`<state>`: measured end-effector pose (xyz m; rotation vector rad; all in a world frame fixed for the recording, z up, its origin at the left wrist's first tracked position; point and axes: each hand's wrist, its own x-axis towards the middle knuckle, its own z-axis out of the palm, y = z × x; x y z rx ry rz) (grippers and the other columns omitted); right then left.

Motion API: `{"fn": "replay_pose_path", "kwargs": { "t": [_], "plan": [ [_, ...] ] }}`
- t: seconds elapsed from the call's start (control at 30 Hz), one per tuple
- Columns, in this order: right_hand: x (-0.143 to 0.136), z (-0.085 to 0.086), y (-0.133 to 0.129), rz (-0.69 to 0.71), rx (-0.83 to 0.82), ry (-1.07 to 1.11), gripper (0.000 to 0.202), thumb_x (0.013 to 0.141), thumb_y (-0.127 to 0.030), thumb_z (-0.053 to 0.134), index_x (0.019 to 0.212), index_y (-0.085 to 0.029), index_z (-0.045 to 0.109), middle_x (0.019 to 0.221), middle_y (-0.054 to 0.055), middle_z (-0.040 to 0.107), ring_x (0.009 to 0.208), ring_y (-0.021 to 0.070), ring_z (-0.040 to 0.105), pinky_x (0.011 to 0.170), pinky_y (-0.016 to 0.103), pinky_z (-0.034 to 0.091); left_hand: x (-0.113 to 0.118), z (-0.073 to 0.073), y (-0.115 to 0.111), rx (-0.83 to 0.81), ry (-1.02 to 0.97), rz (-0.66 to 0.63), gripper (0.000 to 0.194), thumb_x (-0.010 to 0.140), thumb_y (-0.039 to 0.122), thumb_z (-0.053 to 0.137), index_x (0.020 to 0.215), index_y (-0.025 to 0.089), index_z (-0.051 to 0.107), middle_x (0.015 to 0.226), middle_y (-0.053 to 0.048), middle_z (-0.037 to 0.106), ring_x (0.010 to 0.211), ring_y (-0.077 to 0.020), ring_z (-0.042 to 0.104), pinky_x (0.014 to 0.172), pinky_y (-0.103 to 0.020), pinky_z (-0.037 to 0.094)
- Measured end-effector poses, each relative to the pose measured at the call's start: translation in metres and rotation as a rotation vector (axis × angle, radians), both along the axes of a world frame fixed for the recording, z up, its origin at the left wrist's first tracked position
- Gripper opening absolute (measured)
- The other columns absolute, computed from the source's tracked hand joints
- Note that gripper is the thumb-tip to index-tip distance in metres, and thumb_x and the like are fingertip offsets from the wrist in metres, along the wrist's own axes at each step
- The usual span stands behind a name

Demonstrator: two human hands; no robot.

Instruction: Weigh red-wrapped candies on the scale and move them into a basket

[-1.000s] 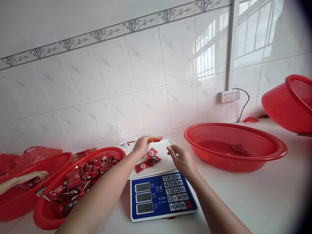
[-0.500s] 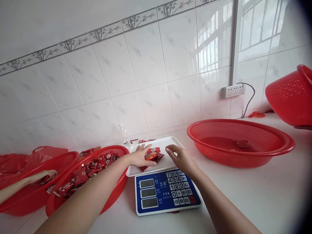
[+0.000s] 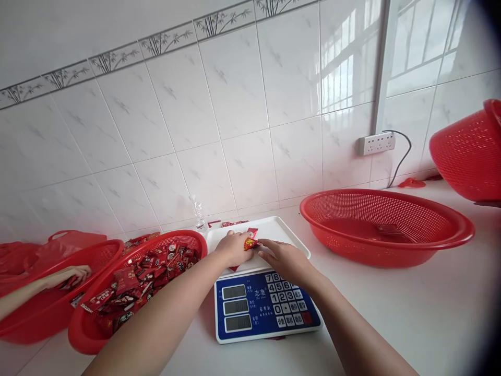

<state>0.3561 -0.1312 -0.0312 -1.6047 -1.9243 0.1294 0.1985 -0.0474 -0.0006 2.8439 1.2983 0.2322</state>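
Observation:
Over the white tray (image 3: 291, 241) of a blue-faced weighing scale (image 3: 258, 297), my left hand (image 3: 234, 247) is closed around small red snack packets (image 3: 251, 243). Part of the packets shows past its fingers; the rest is hidden. My right hand (image 3: 287, 259) comes in from the other side, fingers stretched out, its fingertips at the edge of the packets. It does not appear to grip them. Another red packet edge pokes out below my left hand on the tray.
To the left, a red basket (image 3: 200, 241) holds many red packets. Beyond it, a co-worker's hand (image 3: 74, 274) reaches into another red basket (image 3: 113, 251). At right stands a large red basket (image 3: 352, 250) with a packet inside. A clear bottle (image 3: 198, 213) stands behind the tray.
My left hand has gone from spread over the packets to closed around them. My right hand has moved in against the packets, its fingers straighter. The view has shifted slightly.

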Motion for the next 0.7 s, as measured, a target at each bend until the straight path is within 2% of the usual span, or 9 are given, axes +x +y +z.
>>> {"fn": "replay_pose_path", "kwargs": {
  "t": [0.1,0.2,0.27,0.43,0.57,0.7],
  "plan": [
    [0.001,0.001,0.001,-0.002,-0.013,0.071,0.038,0.086,-0.043,0.035,0.116,-0.028,0.053,0.107,0.005,0.064,0.093,0.0232,0.059,0.070,0.031,0.042,0.006,-0.006,0.006,0.022,-0.083,0.014,0.027,0.071,0.031,0.054,0.096,0.024,0.056,0.096,-0.004,0.061,0.095,-0.0246,0.051,0.079,-0.031,0.041],
    [0.002,0.002,0.001,-0.003,-0.003,0.123,0.038,0.086,-0.045,0.035,0.114,-0.028,0.054,0.108,0.004,0.064,0.097,0.0223,0.058,0.075,0.031,0.042,0.009,-0.008,0.011,0.022,-0.180,0.044,0.027,0.067,0.021,0.055,0.094,0.021,0.056,0.105,-0.005,0.057,0.094,-0.0206,0.053,0.080,-0.027,0.041],
    [0.002,0.002,0.001,-0.013,0.010,0.147,0.037,0.086,-0.045,0.035,0.113,-0.028,0.055,0.108,0.004,0.064,0.098,0.0216,0.058,0.077,0.032,0.042,0.009,-0.005,0.012,0.000,-0.237,0.082,0.025,0.066,0.017,0.055,0.091,0.020,0.056,0.106,-0.005,0.057,0.093,-0.0183,0.054,0.078,-0.025,0.041],
    [0.004,0.001,0.003,-0.039,0.041,0.189,0.038,0.086,-0.046,0.035,0.111,-0.029,0.056,0.103,0.002,0.066,0.092,0.0198,0.061,0.075,0.031,0.044,0.005,0.010,0.014,-0.036,-0.357,0.174,0.027,0.070,0.015,0.051,0.096,0.022,0.055,0.090,0.000,0.064,0.084,-0.0155,0.058,0.074,-0.023,0.042],
    [0.004,0.002,0.003,-0.055,0.051,0.209,0.038,0.085,-0.047,0.036,0.110,-0.028,0.058,0.100,0.003,0.067,0.092,0.0198,0.061,0.076,0.032,0.044,-0.004,0.022,0.016,-0.015,-0.407,0.114,0.028,0.070,0.014,0.050,0.095,0.022,0.057,0.092,0.001,0.065,0.084,-0.0148,0.058,0.075,-0.022,0.042],
    [0.004,0.004,0.002,-0.060,0.044,0.213,0.037,0.085,-0.046,0.037,0.110,-0.028,0.058,0.101,0.003,0.067,0.093,0.0204,0.061,0.076,0.033,0.045,-0.019,0.032,0.008,-0.080,-0.334,0.006,0.026,0.069,0.015,0.048,0.090,0.023,0.061,0.092,0.002,0.065,0.085,-0.0146,0.057,0.077,-0.022,0.041]
  ]
}}
